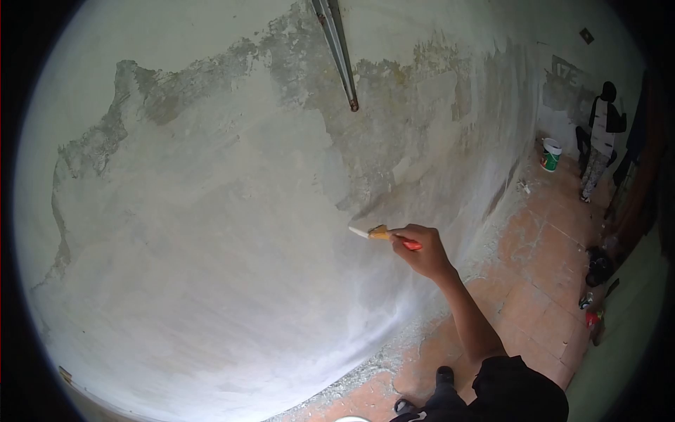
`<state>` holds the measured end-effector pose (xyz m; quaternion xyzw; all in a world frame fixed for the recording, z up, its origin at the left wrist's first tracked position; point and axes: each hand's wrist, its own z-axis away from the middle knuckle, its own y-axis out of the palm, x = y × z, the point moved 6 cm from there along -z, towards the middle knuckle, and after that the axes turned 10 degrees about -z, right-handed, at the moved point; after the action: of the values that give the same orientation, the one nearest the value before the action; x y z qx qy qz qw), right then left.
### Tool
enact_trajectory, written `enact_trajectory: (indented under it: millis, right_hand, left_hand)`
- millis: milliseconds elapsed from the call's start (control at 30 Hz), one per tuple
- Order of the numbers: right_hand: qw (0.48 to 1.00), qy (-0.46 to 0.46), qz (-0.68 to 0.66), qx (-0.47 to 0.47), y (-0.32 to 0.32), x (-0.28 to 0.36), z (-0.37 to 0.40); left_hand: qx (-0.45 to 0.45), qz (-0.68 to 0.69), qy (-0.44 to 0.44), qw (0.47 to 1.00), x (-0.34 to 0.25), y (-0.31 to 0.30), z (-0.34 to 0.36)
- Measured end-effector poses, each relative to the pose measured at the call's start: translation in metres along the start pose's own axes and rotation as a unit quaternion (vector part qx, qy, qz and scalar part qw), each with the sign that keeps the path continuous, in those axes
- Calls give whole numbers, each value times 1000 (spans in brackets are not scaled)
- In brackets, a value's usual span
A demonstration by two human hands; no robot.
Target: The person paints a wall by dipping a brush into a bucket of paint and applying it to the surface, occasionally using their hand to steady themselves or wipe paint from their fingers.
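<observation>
My right hand [426, 254] is closed around the red handle of a paintbrush [380, 232]. Its pale bristles point left, their tip right at the wall [232, 253] where a whitish coat meets bare grey plaster. Around the brush the coat looks smooth and patchy, while rough grey scraped areas spread above and to the right. My left hand is out of the view.
A metal bracket [337, 53] sticks out from the wall above. Debris lies along the wall's foot on the tiled floor [524, 295]. At the far right stand a green-and-white bucket [550, 155] and another person [601, 137]. A white rim [351, 419] shows at the bottom edge.
</observation>
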<state>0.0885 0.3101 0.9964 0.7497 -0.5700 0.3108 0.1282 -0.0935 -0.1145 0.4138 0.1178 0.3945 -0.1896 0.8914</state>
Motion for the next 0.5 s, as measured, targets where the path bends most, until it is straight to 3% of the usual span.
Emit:
enact_trajectory:
  millis: [133, 233, 400, 467, 500]
  right_hand:
    - [990, -62, 45, 119, 12, 7, -32]
    - [980, -104, 74, 153, 11, 28, -66]
    - [974, -168, 103, 113, 2, 74, -107]
    - [965, -256, 46, 37, -4, 91, -105]
    - [966, -252, 44, 40, 0, 90, -102]
  left_hand:
    - [7, -9, -4, 1000, -5, 11, -2]
    - [6, -18, -1, 1000, -10, 13, -3]
    - [4, -18, 3, 1000, -17, 21, -10]
    - [3, -22, 1, 1000, -14, 19, -8]
    - [1, -25, 1, 1000, -13, 17, -6]
